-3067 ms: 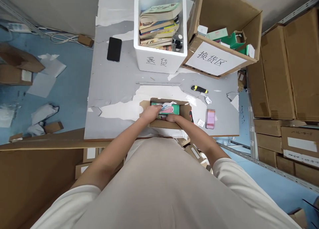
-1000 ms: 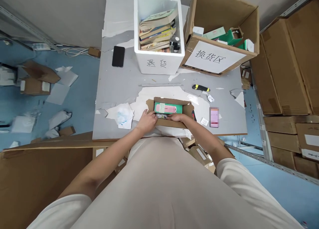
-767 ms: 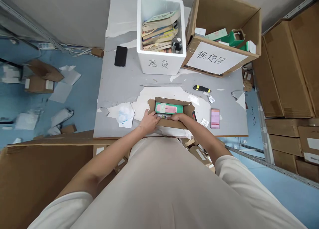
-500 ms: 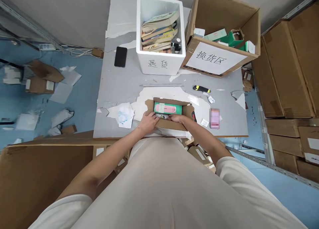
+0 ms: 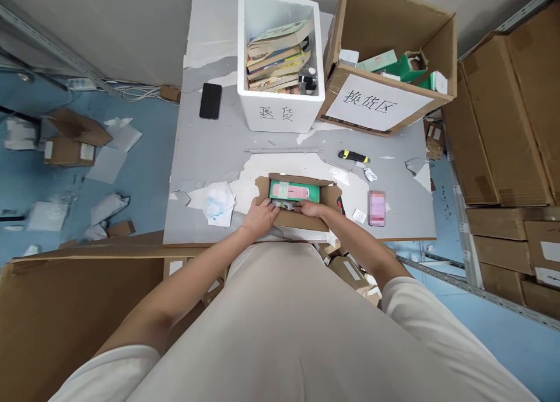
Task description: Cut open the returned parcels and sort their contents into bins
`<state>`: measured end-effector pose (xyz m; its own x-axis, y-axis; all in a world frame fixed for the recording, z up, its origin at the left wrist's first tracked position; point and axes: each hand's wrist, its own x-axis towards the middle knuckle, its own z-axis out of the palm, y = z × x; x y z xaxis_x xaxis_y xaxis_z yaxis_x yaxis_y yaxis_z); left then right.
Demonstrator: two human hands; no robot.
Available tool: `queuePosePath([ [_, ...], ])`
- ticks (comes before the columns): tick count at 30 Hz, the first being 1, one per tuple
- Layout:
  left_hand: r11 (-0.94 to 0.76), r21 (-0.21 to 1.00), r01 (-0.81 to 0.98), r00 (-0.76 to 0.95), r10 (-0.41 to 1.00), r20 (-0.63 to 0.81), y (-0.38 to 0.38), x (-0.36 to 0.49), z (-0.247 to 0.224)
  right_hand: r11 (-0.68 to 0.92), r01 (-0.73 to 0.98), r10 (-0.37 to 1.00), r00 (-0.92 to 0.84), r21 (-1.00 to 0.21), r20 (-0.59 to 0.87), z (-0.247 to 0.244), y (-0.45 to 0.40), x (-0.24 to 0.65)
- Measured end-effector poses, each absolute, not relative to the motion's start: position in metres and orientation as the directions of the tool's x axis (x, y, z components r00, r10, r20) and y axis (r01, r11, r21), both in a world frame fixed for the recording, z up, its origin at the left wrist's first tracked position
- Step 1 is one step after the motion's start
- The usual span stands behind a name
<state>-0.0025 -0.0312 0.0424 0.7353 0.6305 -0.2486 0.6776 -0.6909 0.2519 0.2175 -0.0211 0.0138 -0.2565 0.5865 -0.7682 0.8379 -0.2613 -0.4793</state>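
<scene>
A small open cardboard box stands near the table's front edge. Inside it, along the far wall, lies a green and pink package. Crumpled wrapping shows between that package and the near wall. My left hand is over the box's near left corner, its fingertips at the wrapping. From the right, my right hand reaches into the box, fingers bent at the wrapping's other end. What the fingertips of either hand grip is hidden.
Behind stand a white foam bin of books and a large carton with green boxes. A phone, a yellow-black cutter, a pink item and paper scraps lie on the table.
Both hands stay at the box, with only a very slight shift of the fingers. The view has moved slightly.
</scene>
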Motion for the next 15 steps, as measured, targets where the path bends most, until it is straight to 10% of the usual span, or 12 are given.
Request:
queuePosePath([
  [15, -0.414, 0.565, 0.714, 0.528, 0.848, -0.047, -0.021, -0.002, 0.096, -0.075, 0.511, 0.956, -0.209, -0.857, -0.208, 0.122, -0.033, 0.237],
])
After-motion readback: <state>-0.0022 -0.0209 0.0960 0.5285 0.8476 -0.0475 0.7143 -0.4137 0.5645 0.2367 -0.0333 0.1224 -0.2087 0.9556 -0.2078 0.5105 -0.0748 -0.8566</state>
